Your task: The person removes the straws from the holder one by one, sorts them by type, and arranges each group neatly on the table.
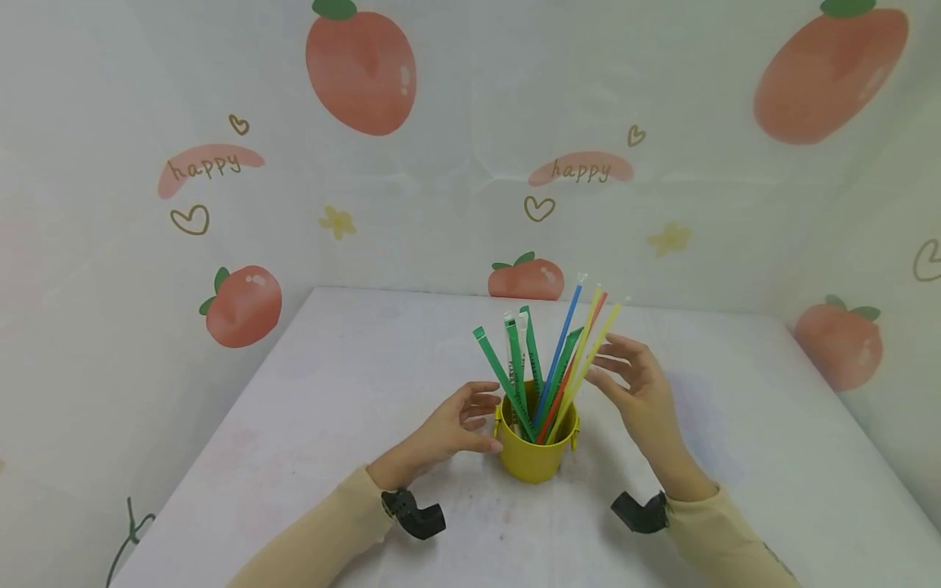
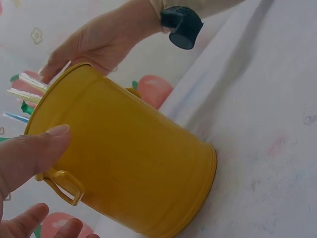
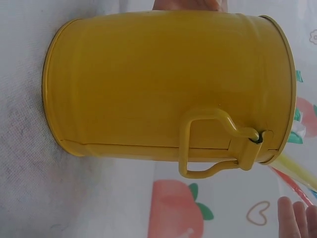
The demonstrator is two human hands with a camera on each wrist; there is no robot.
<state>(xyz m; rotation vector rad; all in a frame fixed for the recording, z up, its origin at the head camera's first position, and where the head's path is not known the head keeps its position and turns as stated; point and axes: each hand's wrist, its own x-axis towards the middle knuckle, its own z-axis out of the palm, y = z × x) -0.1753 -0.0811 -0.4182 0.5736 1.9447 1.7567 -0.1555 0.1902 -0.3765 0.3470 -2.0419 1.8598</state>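
A small yellow metal bucket (image 1: pixel 531 462) with side handles (image 3: pixel 184 144) stands upright on the table. Green-wrapped sticks (image 1: pixel 529 351) lean inside it, along with a blue straw (image 1: pixel 562 343), a red straw (image 1: pixel 564 392) and yellow straws (image 1: pixel 603 336) in clear wrapping. My left hand (image 1: pixel 459 420) is at the bucket's left side, fingers parted and loosely bent; its thumb (image 2: pixel 37 151) lies over the wall near the rim, contact unclear. To the right of the straws is my right hand (image 1: pixel 638 388), fingers extended beside the yellow ones; whether they touch cannot be told.
The white table (image 1: pixel 353 359) carries faint coloured stains. Behind it hangs a pale cloth (image 1: pixel 441 220) printed with red fruit, hearts and "happy". Dark wrist mounts (image 1: pixel 415 514) sit on both forearms. A green cord (image 1: pixel 132 531) shows at lower left.
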